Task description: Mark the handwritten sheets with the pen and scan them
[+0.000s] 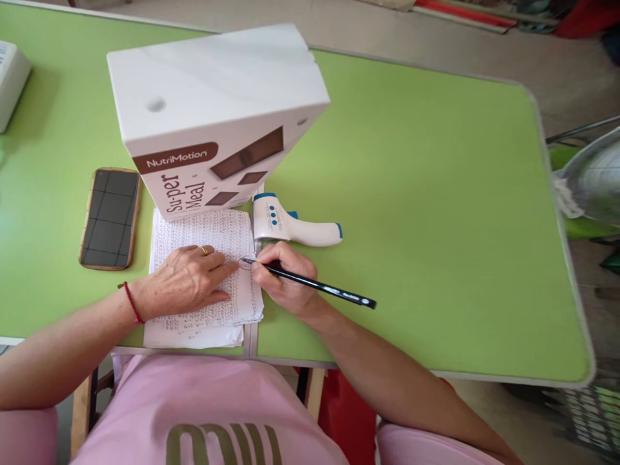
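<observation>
A stack of handwritten paper sheets [235, 303] lies near the front edge of the green table, its top sheet covered in dense lines of writing. Flat on the sheets rests my left hand [191, 281], fingers stretched out, with a ring and a red cord bracelet. My right hand [285, 274] grips a black pen [324, 287], its tip touching the right side of the page close to my left index finger. Just above my right hand lies a white and blue infrared thermometer [295, 226].
Behind the papers stands a tall white box [223, 84] printed NutriMotion. A smartphone [110, 219] in a brown-edged case lies to the left. Part of a white object [10, 84] shows at the far left. The green table [426, 213] has a metal edge and a centre seam.
</observation>
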`<act>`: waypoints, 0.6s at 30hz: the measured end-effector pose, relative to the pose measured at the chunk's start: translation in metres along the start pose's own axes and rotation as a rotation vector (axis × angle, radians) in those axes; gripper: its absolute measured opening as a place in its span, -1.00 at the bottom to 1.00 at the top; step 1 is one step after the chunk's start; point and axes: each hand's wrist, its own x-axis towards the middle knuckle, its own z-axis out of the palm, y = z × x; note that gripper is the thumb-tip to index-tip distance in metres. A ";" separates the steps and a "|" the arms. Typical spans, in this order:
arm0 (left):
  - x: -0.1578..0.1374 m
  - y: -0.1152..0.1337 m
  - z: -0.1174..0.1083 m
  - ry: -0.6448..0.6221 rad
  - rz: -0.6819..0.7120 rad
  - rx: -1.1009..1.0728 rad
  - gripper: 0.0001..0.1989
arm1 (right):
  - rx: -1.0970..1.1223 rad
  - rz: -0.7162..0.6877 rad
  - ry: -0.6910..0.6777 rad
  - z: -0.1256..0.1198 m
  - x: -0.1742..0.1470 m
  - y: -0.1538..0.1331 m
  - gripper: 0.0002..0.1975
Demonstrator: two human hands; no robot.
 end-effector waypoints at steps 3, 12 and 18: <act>0.000 0.000 0.000 0.013 0.005 -0.003 -0.56 | -0.019 -0.006 -0.006 -0.001 0.000 0.000 -0.82; 0.001 0.000 -0.002 0.009 0.000 0.018 -0.56 | -0.041 -0.028 0.009 -0.002 0.001 0.001 -0.82; 0.001 0.000 -0.002 0.011 -0.004 0.018 -0.58 | -0.016 -0.013 0.032 0.000 0.001 0.001 -0.83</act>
